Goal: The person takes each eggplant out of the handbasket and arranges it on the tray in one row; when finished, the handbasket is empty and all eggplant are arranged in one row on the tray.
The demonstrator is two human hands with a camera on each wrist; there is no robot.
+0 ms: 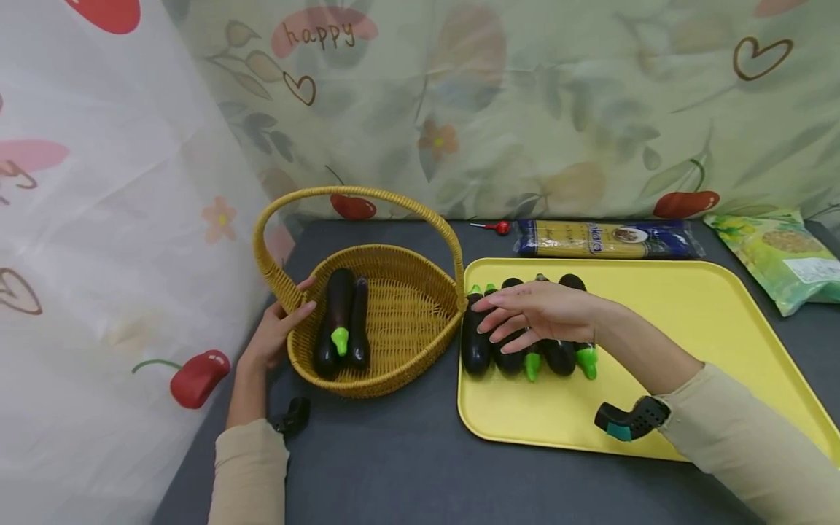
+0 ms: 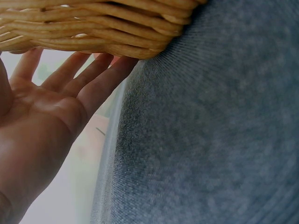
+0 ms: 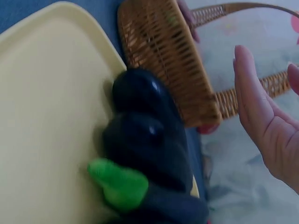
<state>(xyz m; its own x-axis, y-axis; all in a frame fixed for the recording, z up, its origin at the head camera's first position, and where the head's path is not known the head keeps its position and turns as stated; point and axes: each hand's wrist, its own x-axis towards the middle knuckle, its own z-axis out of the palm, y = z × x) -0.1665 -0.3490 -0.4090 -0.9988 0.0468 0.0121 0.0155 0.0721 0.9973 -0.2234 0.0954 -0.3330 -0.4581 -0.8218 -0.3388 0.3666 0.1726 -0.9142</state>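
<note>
At the left of the head view my left hand [image 1: 267, 332] grips the left rim of a woven basket [image 1: 410, 357], thumb over the edge near the handle base. In the left wrist view, its fingers [image 2: 100, 84] reach along the basket's outer side. Dark eggplants [image 1: 339, 299] lie inside the basket, one with a green stem end upward. My right hand [image 1: 547, 313] hovers over a row of several eggplants [image 1: 475, 343] on a yellow tray [image 1: 525, 426], fingers extended and holding nothing. In the right wrist view that hand [image 3: 271, 126] is raised above the eggplants [image 3: 145, 135].
Behind the tray lie a pack of spaghetti [image 1: 590, 239] and a small red object [image 1: 502, 227]. A green and yellow bag [image 1: 784, 255] stands at the back right. The basket's tall handle [image 1: 367, 191] arches over it. Patterned cloth hangs behind and at the left.
</note>
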